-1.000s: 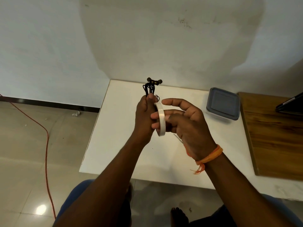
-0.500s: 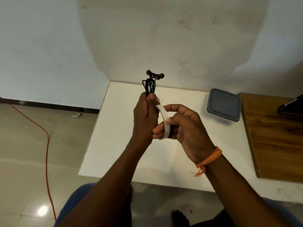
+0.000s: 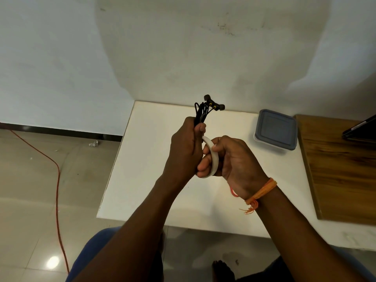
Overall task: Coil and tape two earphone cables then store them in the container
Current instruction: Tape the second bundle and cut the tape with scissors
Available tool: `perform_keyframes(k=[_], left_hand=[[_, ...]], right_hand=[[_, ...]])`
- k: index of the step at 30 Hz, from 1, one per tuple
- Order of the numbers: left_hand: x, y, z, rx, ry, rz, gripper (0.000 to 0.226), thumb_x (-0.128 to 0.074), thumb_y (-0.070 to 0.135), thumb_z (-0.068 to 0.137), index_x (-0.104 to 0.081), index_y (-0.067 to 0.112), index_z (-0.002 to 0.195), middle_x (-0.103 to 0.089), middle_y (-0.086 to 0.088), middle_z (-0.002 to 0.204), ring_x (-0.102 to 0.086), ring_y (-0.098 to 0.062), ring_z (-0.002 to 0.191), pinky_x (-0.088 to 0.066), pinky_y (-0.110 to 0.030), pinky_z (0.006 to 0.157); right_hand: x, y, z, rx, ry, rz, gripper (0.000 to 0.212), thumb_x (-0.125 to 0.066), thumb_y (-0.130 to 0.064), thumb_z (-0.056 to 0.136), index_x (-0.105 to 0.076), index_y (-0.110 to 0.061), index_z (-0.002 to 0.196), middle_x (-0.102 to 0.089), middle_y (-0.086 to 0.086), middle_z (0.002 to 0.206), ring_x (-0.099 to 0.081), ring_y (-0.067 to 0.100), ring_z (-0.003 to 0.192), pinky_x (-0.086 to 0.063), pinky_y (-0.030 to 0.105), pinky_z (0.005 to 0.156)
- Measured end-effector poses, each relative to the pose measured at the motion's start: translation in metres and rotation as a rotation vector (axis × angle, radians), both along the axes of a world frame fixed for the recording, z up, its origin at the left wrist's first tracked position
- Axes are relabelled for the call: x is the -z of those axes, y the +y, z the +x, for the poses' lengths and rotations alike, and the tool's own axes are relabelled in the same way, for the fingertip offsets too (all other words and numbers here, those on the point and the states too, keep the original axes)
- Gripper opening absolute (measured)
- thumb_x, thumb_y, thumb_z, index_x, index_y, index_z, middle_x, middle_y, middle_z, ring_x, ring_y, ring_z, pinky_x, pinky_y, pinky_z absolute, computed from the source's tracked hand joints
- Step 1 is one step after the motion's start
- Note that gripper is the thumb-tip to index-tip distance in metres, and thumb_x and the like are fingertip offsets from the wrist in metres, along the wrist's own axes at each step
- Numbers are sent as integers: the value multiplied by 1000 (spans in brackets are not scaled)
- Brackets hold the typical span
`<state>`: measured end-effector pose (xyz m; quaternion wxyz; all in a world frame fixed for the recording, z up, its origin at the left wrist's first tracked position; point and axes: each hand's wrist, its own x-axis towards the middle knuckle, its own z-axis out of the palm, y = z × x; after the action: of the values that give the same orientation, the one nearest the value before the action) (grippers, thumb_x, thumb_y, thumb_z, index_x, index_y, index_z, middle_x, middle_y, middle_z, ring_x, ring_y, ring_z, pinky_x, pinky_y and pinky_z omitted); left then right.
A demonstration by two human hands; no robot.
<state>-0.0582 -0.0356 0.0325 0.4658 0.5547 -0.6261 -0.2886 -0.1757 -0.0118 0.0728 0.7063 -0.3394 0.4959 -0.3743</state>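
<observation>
The left hand (image 3: 184, 151) is curled tight around a coiled black earphone cable (image 3: 201, 112), whose loops and two earbuds stick up above the thumb. Just to its right, touching it, the right hand (image 3: 232, 159) grips a white tape roll (image 3: 212, 157), thumb on the outer band and fingers curled round the ring, the roll's upper end meeting the left thumb. An orange thread band (image 3: 262, 191) circles the right wrist.

Both hands are raised above a white table (image 3: 146, 180). Its left edge runs well to the left of the left hand, and its near edge lies below the forearms; bare tabletop shows between that left edge and the left hand. Beyond and to the right of the right hand, well apart from it, sits the container (image 3: 276, 132), closed with a grey lid. Farther right a wooden board (image 3: 341, 171) lies on the table, its left edge beside the container, with a dark flat device (image 3: 362, 129) at the frame's edge.

Left of the table is tiled floor (image 3: 30, 190) crossed by a red cord (image 3: 58, 180). A pale wall (image 3: 183, 47) stands behind the table's far edge.
</observation>
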Motion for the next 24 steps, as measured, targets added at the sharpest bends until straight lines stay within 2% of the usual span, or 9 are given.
perform_keyframes(k=[3, 5, 7, 8, 12, 16, 19, 22, 24], left_hand=[[0, 1, -1, 13, -44, 16, 29, -38, 18, 103, -37, 35, 79, -50, 10, 68, -47, 0, 58, -33, -11, 52], [1, 1, -1, 17, -35, 14, 26, -39, 17, 103, -39, 31, 81, -49, 10, 66, -47, -1, 57, -33, -11, 52], [1, 1, -1, 27, -15, 12, 24, -39, 16, 102, -40, 28, 82, -48, 11, 63, -47, -2, 55, -33, -12, 52], [1, 1, -1, 38, 8, 20, 21, -39, 18, 102, -41, 25, 82, -47, 11, 61, -46, -3, 53, -34, -13, 53], [1, 1, -3, 20, 123, 107, 24, -38, 18, 104, -42, 16, 81, -44, 11, 54, -43, -3, 48, -36, -16, 50], [2, -1, 0, -60, 153, 121, 27, -36, 20, 104, -42, 25, 79, -46, 12, 57, -46, -2, 54, -37, -14, 53], [0, -1, -1, -78, 198, 177, 29, -34, 23, 105, -42, 23, 77, -46, 12, 60, -45, 0, 52, -37, -12, 51], [-3, -3, 0, -71, 477, 358, 31, -34, 35, 105, -42, 19, 79, -44, 12, 55, -38, -4, 43, -36, -21, 41], [-1, -5, 3, -73, 632, 447, 35, -34, 40, 104, -45, 17, 81, -43, 12, 51, -37, -7, 42, -34, -19, 41]], right_hand=[[1, -2, -1, -10, 3, 32, 33, -36, -13, 92, -61, 0, 76, -64, 19, 59, -62, 32, 50, -57, 39, 66], [2, -2, -2, -25, 26, 21, 34, -46, -25, 96, -61, 0, 78, -65, 19, 60, -62, 31, 50, -58, 42, 67], [4, -2, -2, -42, 47, -13, 40, -56, -40, 88, -61, -1, 81, -65, 17, 60, -63, 29, 49, -58, 43, 67], [4, -2, -2, -46, 42, -28, 41, -58, -41, 83, -61, 0, 83, -65, 16, 60, -63, 28, 49, -58, 42, 65], [5, -2, -3, -61, -70, -26, 34, -57, -33, 84, -61, 1, 88, -67, 13, 62, -65, 24, 51, -58, 40, 65], [4, -2, -3, -95, -158, -29, 31, -53, -25, 87, -62, 2, 97, -69, 14, 71, -69, 26, 60, -58, 41, 73], [4, -2, -3, -102, -194, -52, 31, -52, -21, 86, -62, 3, 101, -71, 14, 74, -70, 26, 64, -58, 39, 73], [4, -2, -4, -144, -226, -95, 31, -48, -13, 91, -59, 5, 115, -72, 17, 89, -71, 28, 79, -58, 36, 79], [3, -2, -3, -179, -223, -131, 33, -45, -7, 95, -54, 5, 124, -70, 20, 101, -70, 30, 89, -57, 34, 84]])
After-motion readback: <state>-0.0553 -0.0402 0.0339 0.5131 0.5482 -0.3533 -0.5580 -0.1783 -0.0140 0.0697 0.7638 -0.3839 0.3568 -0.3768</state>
